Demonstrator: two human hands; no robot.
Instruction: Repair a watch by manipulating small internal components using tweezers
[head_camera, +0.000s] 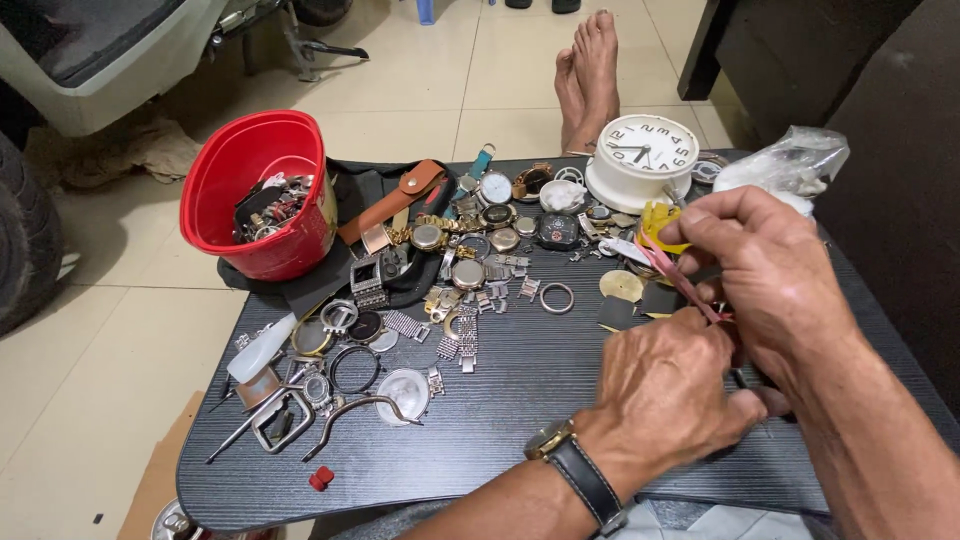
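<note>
Between both closed hands (715, 330), pink-handled pliers (672, 268).

Bright, even indoor light, pretty sharp shot overall

Soft shadows under the hands, mild sheen on the floor tiles (500, 70) at 12 o'clock, wide-angle stretch toward the edges, dark corner at 2 o'clock.

Bare forearms; left wrist wears a black-strapped, seemingly gold-cased wristwatch (572, 462); bare feet (588, 75)

Bucket (262, 190) at table (520, 400) left rear; clock (642, 158) right rear; watch parts (470, 270) between.
</note>
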